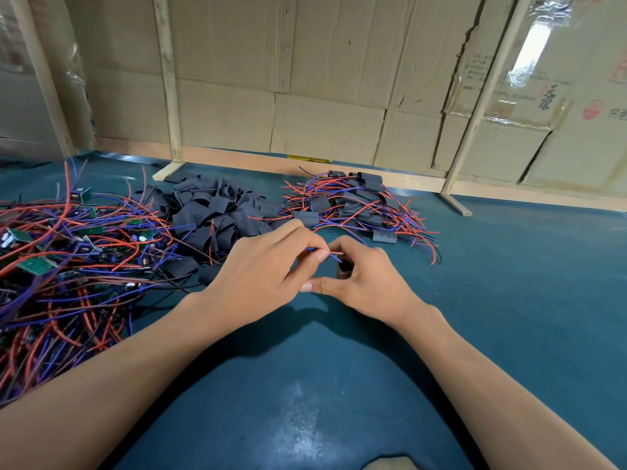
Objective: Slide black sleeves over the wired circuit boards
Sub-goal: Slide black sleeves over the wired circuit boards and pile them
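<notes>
Mat blue, cardboard wall behind | L hand fingers pinch wires | R hand fingers grip black sleeve

The right hand curls over most of a black sleeve; any board inside can't be seen. The wired-board heap runs off the table's left edge.

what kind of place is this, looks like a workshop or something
Probably a small electronics assembly bench: a heap of wired circuit boards, a pile of black sleeves, a stack of sleeved boards, and cardboard walls behind.
</notes>
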`<state>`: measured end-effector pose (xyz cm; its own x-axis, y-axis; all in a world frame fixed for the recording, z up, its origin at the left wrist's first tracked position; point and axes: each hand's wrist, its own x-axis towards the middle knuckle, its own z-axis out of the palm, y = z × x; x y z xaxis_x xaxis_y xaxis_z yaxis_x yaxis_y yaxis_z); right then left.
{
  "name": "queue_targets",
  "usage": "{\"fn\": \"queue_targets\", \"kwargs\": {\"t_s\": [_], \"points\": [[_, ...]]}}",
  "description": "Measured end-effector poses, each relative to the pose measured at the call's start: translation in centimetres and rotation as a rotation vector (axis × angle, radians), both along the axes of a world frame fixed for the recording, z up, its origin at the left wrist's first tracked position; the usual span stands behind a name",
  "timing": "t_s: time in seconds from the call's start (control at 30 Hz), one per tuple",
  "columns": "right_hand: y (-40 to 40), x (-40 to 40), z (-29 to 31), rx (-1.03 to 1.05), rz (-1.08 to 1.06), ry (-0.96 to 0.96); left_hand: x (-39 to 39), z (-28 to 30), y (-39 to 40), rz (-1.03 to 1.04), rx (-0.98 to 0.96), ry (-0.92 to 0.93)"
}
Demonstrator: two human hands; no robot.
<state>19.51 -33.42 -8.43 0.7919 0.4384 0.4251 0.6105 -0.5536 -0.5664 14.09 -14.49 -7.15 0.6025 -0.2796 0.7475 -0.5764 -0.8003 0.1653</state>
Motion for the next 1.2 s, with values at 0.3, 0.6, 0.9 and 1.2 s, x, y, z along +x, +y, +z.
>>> {"fn": "queue_targets", "kwargs": {"t_s": [0.3,0.6,0.9,1.2], "points": [[0.4,-0.2,-0.1,-0.052,0.065,-0.029,-0.2,-0.5,-0.6,-0.015,0.142,0.036],[0.4,0.1,0.2,0.320,0.227,0.345,0.5,-0.8,-0.5,-0.012,0.099,0.200],[-0.5,0.3,1.5,0.687,0.336,0.478,1.0,-1.2,0.0,-0.060,0.046,0.253],[-0.4,0.2,1.7,0.830,0.388,0.716,1.2,-1.3,0.0,-0.191,0.003,0.284]]}}
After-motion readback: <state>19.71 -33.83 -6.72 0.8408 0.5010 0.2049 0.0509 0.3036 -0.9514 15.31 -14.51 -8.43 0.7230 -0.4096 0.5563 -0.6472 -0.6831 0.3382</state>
